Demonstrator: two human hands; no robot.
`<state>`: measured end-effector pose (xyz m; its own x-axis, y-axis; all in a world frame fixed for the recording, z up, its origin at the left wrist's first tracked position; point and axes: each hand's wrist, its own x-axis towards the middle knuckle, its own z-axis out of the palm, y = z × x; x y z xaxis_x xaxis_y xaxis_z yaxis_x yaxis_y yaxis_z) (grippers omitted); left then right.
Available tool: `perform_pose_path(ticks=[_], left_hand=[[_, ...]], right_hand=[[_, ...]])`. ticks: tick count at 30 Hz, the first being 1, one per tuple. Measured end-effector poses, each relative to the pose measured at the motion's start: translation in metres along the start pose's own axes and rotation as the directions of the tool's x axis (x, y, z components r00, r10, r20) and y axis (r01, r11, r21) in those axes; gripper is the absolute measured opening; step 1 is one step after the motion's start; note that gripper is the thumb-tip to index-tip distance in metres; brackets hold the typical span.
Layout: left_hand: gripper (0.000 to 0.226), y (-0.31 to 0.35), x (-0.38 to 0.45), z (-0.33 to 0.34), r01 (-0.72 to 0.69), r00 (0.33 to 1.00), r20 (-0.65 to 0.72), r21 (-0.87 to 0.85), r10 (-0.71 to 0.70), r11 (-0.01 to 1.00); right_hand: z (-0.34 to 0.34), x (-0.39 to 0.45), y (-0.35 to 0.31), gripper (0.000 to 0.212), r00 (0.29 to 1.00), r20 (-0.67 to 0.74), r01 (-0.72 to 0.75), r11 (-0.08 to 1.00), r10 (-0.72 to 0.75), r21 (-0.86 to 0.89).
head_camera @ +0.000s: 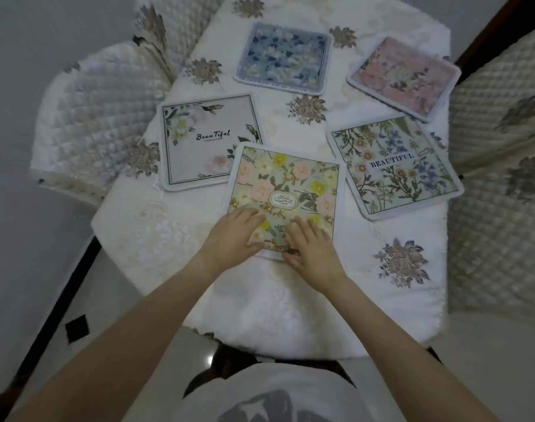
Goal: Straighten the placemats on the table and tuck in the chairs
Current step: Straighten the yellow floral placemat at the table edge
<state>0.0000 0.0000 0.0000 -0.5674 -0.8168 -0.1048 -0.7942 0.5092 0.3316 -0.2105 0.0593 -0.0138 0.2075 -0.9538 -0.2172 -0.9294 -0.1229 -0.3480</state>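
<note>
Both hands' grip [274, 237] lies flat atop the nearest placemat's [286, 184] near edge.

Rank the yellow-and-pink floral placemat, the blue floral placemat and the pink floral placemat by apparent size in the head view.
1. Yellow-and-pink floral placemat, under both hands: largest.
2. Blue floral placemat and pink floral placemat: about alike, not ranked.

The first lies nearest the camera, so real sizes may well match.

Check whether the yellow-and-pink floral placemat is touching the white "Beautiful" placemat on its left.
Touching. The head view shows the yellow-and-pink floral placemat with its far left corner lying over the near right corner of the white "Beautiful" placemat, no tablecloth showing between them.
</note>
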Motion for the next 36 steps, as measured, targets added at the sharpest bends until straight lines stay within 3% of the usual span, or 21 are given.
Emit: perform_pose_path(ticks=[4,7,19,26,36], left_hand=[[0.073,-0.024,0.005,0.017,-0.036,0.976,0.218,0.073,0.020,0.997],[0.078,-0.037,0.003,0.030,-0.127,0.956,0.281,0.141,0.084,0.982],[0.062,-0.054,0.009,0.038,-0.357,0.918,0.307,0.362,0.251,0.861],[0.048,-0.053,0.005,0.048,-0.337,0.908,0.361,0.327,0.214,0.883],[0.047,-0.051,-0.026,0.056,-0.317,0.912,0.351,0.269,0.214,0.910]], right_hand=[[0.017,0.008,-0.001,0.066,0.990,0.119,-0.056,0.992,0.070,-0.110],[0.027,0.008,-0.001,0.067,0.981,0.168,-0.066,0.986,0.092,-0.156],[0.027,0.011,-0.012,0.062,0.951,0.282,-0.031,0.943,0.131,-0.331],[0.031,0.005,-0.017,0.061,0.952,0.284,-0.005,0.932,0.115,-0.362],[0.051,-0.023,-0.035,0.064,0.954,0.259,-0.059,0.943,0.150,-0.328]])
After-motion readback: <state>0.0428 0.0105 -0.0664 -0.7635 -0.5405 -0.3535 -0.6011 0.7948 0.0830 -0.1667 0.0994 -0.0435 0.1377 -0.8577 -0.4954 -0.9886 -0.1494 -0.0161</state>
